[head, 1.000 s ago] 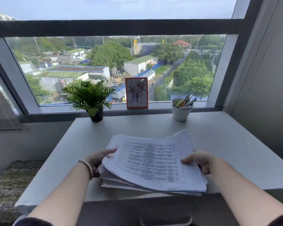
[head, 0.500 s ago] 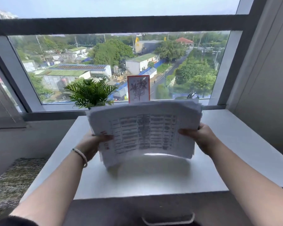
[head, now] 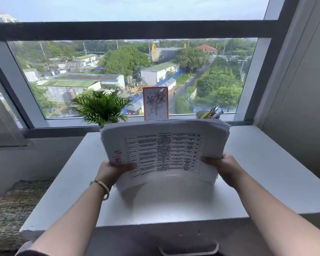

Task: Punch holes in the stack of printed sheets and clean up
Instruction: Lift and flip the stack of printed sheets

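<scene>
Two-handed grip: left hand (head: 112, 172) and right hand (head: 223, 166) pinching stack (head: 164, 150) by its side edges, upright over desk (head: 266, 163). Probably thick, floppy, prone to sliding apart; best held at both sides.

The stack of sheets (head: 164, 154) stands upright at frame centre above the table (head: 266, 172), left hand (head: 111, 172) and right hand (head: 227, 168) at its sides. Behind it, left to right: plant (head: 100, 107), card (head: 155, 103), pen cup (head: 204, 114).
</scene>
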Motion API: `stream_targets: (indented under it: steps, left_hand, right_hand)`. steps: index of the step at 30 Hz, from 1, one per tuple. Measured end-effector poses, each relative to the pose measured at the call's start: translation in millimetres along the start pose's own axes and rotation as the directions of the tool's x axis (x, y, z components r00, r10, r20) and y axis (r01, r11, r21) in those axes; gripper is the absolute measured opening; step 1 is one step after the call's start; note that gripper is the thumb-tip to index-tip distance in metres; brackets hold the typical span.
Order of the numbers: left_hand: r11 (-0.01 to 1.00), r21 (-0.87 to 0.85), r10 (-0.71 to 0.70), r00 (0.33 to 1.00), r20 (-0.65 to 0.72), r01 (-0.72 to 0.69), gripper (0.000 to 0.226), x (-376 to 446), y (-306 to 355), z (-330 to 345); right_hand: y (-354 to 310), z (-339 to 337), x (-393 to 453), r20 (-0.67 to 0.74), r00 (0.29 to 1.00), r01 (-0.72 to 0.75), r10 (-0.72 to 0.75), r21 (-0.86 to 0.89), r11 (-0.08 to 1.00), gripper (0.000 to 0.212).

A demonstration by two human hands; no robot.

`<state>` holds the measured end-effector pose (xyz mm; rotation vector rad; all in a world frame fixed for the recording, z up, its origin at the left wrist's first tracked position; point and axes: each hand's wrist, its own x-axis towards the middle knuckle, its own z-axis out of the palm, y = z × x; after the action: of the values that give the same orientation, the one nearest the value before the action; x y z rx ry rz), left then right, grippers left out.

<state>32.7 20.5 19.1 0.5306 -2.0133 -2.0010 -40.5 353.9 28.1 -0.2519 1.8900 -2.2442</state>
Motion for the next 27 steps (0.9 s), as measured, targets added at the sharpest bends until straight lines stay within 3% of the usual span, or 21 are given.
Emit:
stream_targets:
  steps: [5, 9, 12, 14, 17, 19, 22, 25, 27]
  left_hand:
    - [0.996, -0.089, -0.018, 0.999, 0.046, 0.022, 0.062, -7.4, -2.0, -6.6]
    - [0.978, -0.143, 0.156, 0.987, 0.033, -0.149, 0.069, -6.7, 51.3, -15.5]
    - [0.941, -0.157, 0.286, 0.953, -0.098, -0.299, 0.062, -1.0, 87.2, -6.1]
    - [0.945, -0.112, 0.276, 0.935, -0.224, -0.306, 0.054, 1.0, 100.2, 5.9]
    - [0.98, -0.015, 0.182, 0.913, -0.365, -0.201, 0.048, 6.6, 104.5, 14.2]
    - [0.981, -0.067, 0.139, 0.905, -0.402, -0.18, 0.035, 9.8, 104.9, 11.7]
    - [0.97, -0.125, 0.15, 0.921, -0.358, -0.207, 0.026, 12.4, 101.9, 8.3]
    - [0.973, -0.089, 0.183, 0.942, -0.281, -0.215, 0.024, 15.6, 96.4, 0.9]
    - [0.97, -0.146, 0.182, 0.978, -0.106, -0.196, 0.024, 14.3, 95.9, -4.5]
  right_hand:
    - [5.5, -1.1, 1.2, -0.001, 1.0, 0.002, -0.002, -0.023, 1.0, 0.045]
    - [4.0, -11.4, 4.6, 0.042, 0.999, -0.002, 0.002, -0.015, 1.0, 0.05]
    - [2.9, -9.6, 5.0, 0.071, 0.997, -0.002, 0.004, -0.027, 1.0, 0.078]
    - [2.8, -10.4, 4.9, 0.089, 0.996, -0.004, 0.007, -0.035, 0.999, 0.09]
    - [0.5, -13.4, 2.3, 0.118, 0.993, -0.015, 0.02, -0.041, 0.999, 0.093]
    - [-1.5, -14.7, 1.4, 0.133, 0.991, -0.021, 0.027, -0.043, 0.999, 0.078]
    - [-6.3, -13.8, -0.2, 0.166, 0.986, -0.013, 0.023, -0.059, 0.998, 0.057]
    - [-8.0, -12.2, -1.6, 0.157, 0.987, -0.02, 0.031, -0.073, 0.997, 0.066]
    - [-6.9, -12.1, -2.6, 0.134, 0.99, -0.026, 0.035, -0.071, 0.997, 0.068]
